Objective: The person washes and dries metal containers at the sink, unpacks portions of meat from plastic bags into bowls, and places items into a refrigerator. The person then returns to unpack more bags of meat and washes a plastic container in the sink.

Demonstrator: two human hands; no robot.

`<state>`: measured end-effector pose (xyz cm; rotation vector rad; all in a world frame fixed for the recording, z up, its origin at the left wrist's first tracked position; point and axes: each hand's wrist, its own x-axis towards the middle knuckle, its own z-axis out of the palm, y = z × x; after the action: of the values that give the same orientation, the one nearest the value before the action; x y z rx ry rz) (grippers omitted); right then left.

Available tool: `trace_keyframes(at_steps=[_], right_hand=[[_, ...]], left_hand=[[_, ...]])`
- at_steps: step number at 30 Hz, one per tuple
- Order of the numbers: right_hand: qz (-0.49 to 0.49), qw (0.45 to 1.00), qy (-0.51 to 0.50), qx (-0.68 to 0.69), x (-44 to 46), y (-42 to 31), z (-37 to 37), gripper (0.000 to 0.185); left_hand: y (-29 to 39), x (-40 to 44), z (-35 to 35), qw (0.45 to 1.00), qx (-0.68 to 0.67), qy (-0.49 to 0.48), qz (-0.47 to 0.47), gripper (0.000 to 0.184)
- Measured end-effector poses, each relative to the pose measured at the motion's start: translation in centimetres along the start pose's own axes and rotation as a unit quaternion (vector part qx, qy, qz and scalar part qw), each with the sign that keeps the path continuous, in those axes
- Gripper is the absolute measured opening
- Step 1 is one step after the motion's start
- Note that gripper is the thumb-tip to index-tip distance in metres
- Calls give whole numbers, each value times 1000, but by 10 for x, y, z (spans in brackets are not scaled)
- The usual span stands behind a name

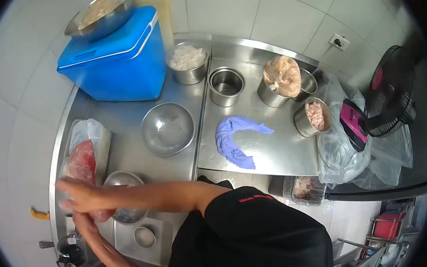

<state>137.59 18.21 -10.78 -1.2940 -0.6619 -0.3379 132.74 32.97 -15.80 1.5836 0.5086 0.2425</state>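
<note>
My right hand [84,195] reaches to the far left, smeared by motion, over the lower end of a red piece of meat. My left hand [84,223] is just below it, close to or touching it, with its fingers mostly hidden. The red meat [81,161] lies partly wrapped in clear plastic in a pale rectangular container [105,144]. A pinkish lump [103,215] shows beside my hands, over the edge of a perforated metal bowl [127,179]. Whether either hand grips anything is blurred.
A blue cooler [133,74] carries a steel bowl [109,22]. On the steel counter are an empty bowl [168,129], a purple cloth [228,143], a pot of white pieces [188,62] and several meat pots. A fan [388,94] stands right; a small round container [145,237] sits low left.
</note>
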Motion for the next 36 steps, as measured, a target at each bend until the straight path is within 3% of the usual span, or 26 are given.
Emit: trace_keyframes(at_steps=[1,2,3,4,6,8,11,13,15,17,18,21,23,24,25,26,29,30,32,34,36], right_hand=[[0,999,10,-43,-22,18,6,18],[208,957,-166,-115,-38,8,-8,16],[30,975,-148,-162,-60,33,1,15],[35,975,-141,-169,-68,38,2,15],[-120,981,43,-149,-77,46,5,13],[-115,978,60,-162,-77,88,24,14],[-73,976,60,-195,-67,113,35,17],[38,980,12,-194,-53,123,34,20],[5,982,15,-190,-49,129,28,19],[-30,982,10,-188,-46,128,23,19],[-3,981,-17,-193,-42,105,9,18],[2,978,-55,-201,-41,90,3,19],[-20,976,-67,-204,-42,93,6,21],[-76,961,33,-263,-42,96,8,27],[-132,930,130,-318,-42,96,7,32],[-131,930,129,-319,-43,99,3,32],[-110,919,143,-349,-39,102,-24,34],[-72,939,121,-315,-37,102,-29,35],[-27,954,100,-281,-39,92,-43,36],[110,981,-6,-158,-34,61,-51,39],[76,991,5,-113,-36,67,-40,39]], left_hand=[[-11,7,-11,996,-78,0,-51,47],[-21,15,-20,982,-155,-3,-104,51],[-24,14,-17,982,-155,-12,-106,51],[-23,11,-15,982,-145,-37,-118,52],[-16,3,-1,980,-133,-68,-130,54],[-5,-12,25,992,11,113,-55,61],[-8,-7,27,994,75,77,-32,64],[-24,8,20,998,50,24,-3,59],[-26,15,7,999,26,-28,22,54],[-16,14,-6,974,216,-62,36,54],[-16,15,-9,974,214,-60,36,54],[-26,31,-25,966,237,-48,95,49],[-59,67,-48,967,244,20,69,21],[-55,65,-40,967,245,19,69,21],[-49,60,-24,954,263,78,124,20],[-45,56,-16,934,279,136,177,19],[-44,60,-19,926,231,190,232,27],[-38,65,-24,926,230,186,233,27],[-31,77,-38,884,378,205,183,28],[-34,88,-46,887,355,214,203,26],[-28,89,-48,911,297,195,210,22]])
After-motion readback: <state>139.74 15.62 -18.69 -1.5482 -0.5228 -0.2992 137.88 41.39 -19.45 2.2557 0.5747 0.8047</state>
